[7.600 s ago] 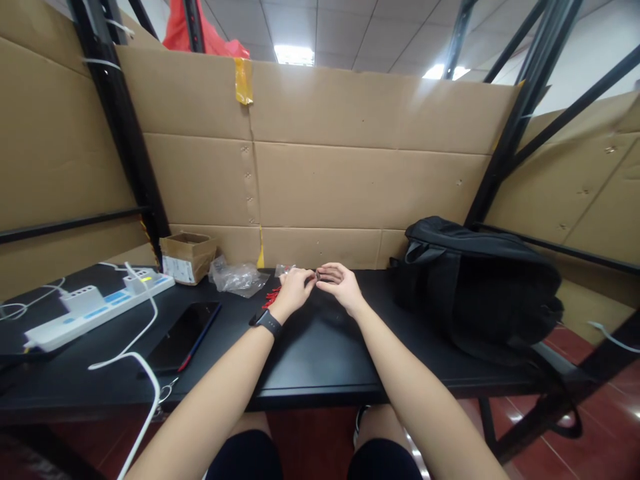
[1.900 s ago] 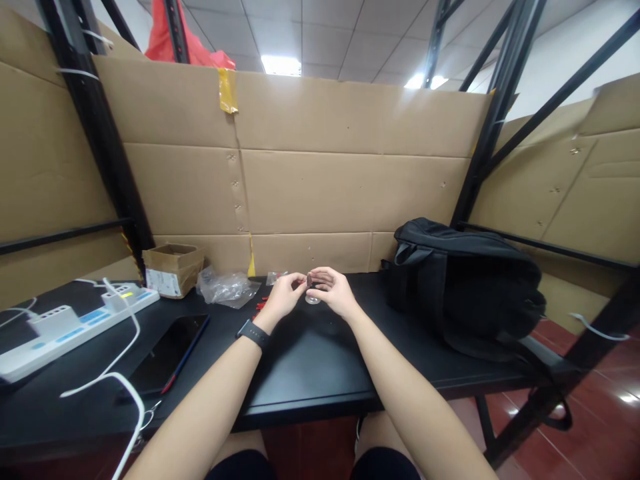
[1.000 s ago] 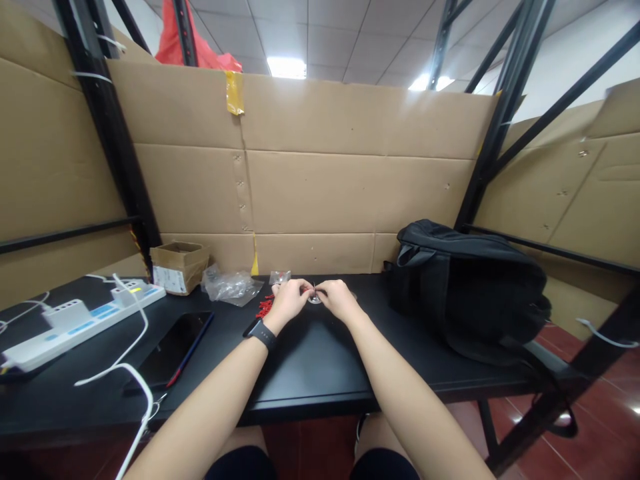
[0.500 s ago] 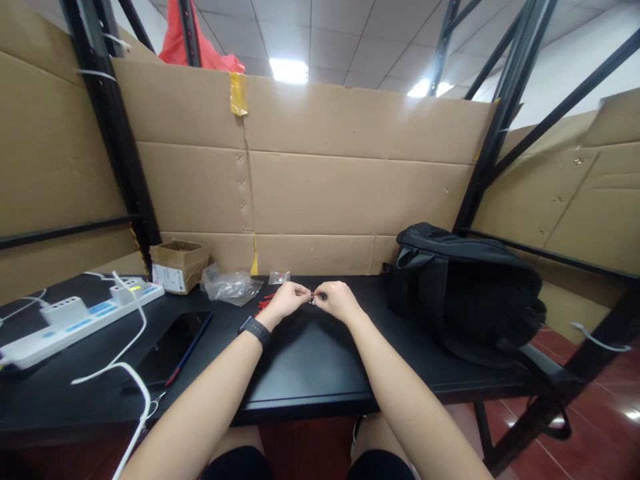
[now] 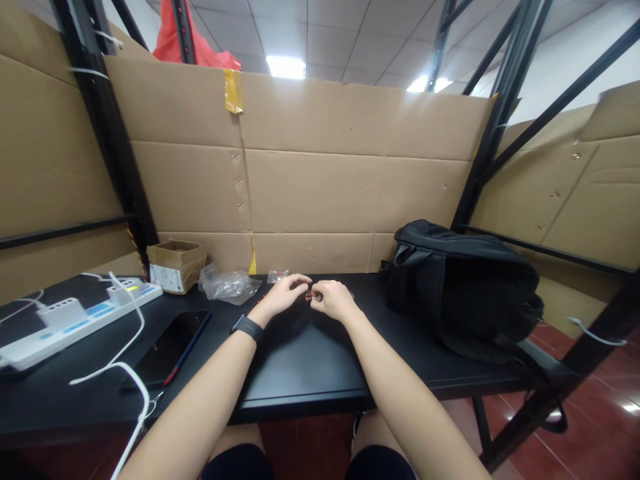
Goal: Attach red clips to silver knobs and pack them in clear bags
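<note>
Over the back middle of the black table point(image 5: 305, 373), my right hand point(image 5: 334, 299) pinches a small dark-red piece point(image 5: 309, 297) between thumb and fingers. The piece is too small to name. My left hand point(image 5: 286, 293), with a dark watch point(image 5: 247, 327) on its wrist, is just left of it. Its fingers are stretched out and a little apart, with nothing visible in them. Red bits behind the left hand are mostly hidden by it. A small clear packet point(image 5: 277, 276) lies beyond that hand.
At left are a white power strip point(image 5: 95, 317) with cables, a black tablet-like device point(image 5: 170, 347), an open cardboard box point(image 5: 177, 265) and crumpled clear plastic point(image 5: 227, 285). A black backpack point(image 5: 465, 293) stands at right. Cardboard panels point(image 5: 320, 193) wall the back.
My left fingers have loosened from the small piece and spread apart. My right hand stays pinched in nearly the same place. The red bits are more covered by my left hand.
</note>
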`<state>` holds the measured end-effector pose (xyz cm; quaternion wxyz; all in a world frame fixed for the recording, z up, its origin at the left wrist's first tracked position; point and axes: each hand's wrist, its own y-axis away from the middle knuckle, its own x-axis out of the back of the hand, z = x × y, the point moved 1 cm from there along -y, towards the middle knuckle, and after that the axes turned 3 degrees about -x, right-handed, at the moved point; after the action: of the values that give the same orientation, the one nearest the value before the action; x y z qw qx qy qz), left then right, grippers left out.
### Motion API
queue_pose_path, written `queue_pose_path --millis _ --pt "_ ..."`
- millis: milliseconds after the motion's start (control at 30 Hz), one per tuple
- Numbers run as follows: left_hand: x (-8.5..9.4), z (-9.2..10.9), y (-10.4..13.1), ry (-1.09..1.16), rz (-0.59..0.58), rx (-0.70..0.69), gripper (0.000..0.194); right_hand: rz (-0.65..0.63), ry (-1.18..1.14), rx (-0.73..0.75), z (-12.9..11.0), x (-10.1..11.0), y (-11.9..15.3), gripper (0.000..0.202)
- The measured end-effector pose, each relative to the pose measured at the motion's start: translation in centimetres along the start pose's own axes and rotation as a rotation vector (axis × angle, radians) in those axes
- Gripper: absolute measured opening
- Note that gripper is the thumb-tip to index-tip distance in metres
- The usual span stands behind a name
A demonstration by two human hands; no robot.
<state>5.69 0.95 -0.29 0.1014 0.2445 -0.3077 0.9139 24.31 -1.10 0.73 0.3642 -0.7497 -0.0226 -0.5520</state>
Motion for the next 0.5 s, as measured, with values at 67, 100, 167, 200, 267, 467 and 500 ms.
queue_pose_path --millis 67,100,167,200,267,467,500 --pt "0.0 0.3 0.4 -0.012 -0.155 -0.047 0.030 -0.006 -0.014 0.000 0.0 0.1 0.0 0.006" --pt "-0.1 0.3 0.6 -0.044 -0.194 -0.049 0.029 -0.006 -0.020 -0.001 0.1 0.2 0.0 0.006" --pt "-0.2 0.3 0.9 -0.130 -0.198 -0.017 0.029 0.002 -0.034 -0.003 0.2 0.3 0.1 0.006" --pt "-0.4 0.3 1.1 -0.173 -0.191 0.006 0.029 0.010 -0.041 -0.008 0.4 0.3 0.1 0.005" --pt "-0.7 0.3 1.2 -0.241 -0.177 0.031 0.030 0.028 -0.059 -0.022 0.8 0.4 0.0 0.005" --pt "0.3 -0.3 0.9 -0.442 -0.049 0.005 0.031 0.037 -0.095 -0.101 2.8 0.3 0.0 0.008" --pt "1.1 -0.7 0.9 -0.500 -0.014 0.036 0.031 0.037 -0.083 -0.118 3.1 0.2 0.1 0.008"
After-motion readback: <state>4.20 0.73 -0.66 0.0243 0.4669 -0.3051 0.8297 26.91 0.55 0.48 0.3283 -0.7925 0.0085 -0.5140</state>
